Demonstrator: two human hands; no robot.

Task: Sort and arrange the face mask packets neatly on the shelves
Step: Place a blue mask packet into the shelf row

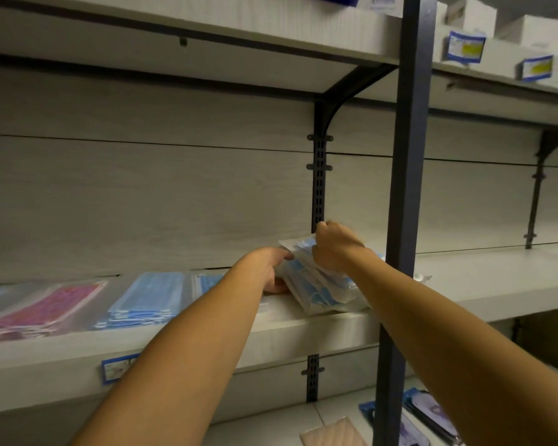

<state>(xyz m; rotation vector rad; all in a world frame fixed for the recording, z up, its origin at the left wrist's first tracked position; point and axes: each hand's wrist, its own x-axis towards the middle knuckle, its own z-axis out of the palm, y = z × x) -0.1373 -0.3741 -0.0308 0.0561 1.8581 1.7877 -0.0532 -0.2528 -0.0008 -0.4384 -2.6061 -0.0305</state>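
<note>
Blue packets (pixel 319 284) heaped at shelf (pixel 303 326) front edge, beside post (pixel 406 188). Left hand (pixel 268 268) grips heap's left side; right hand (pixel 334 249) pinches top packet. Bare shelf rightward.

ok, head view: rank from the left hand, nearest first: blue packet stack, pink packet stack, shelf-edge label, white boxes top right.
1. blue packet stack, just left of the left hand
2. shelf-edge label, below-left on the shelf front
3. pink packet stack, far left
4. white boxes, upper right shelf

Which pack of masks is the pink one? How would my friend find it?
Find the long middle shelf the arms reach over and follow it to its far left end. The pink mask stack lies flat there; the stack of blue packets beside it is blue.
</note>
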